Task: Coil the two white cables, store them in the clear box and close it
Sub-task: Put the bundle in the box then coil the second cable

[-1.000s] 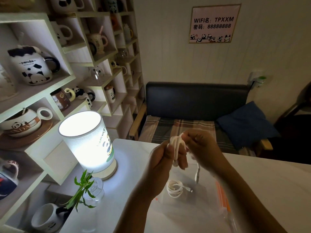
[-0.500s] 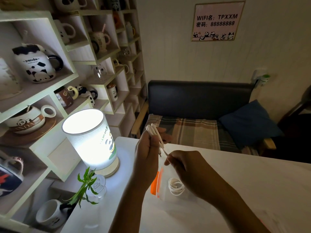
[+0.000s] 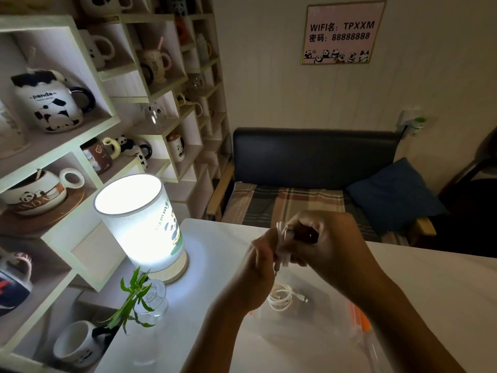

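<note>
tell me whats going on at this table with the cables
A person is bundling a white cable between both hands above the table; the left hand pinches the loops while the right hand works at the end. A second cable, already coiled, lies inside the clear box, which is open. A lit lamp stands to the left.

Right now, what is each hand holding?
Left hand: closed on the white cable bundle.
Right hand: fingers closed on the same bundle, pinching near its top.
</note>
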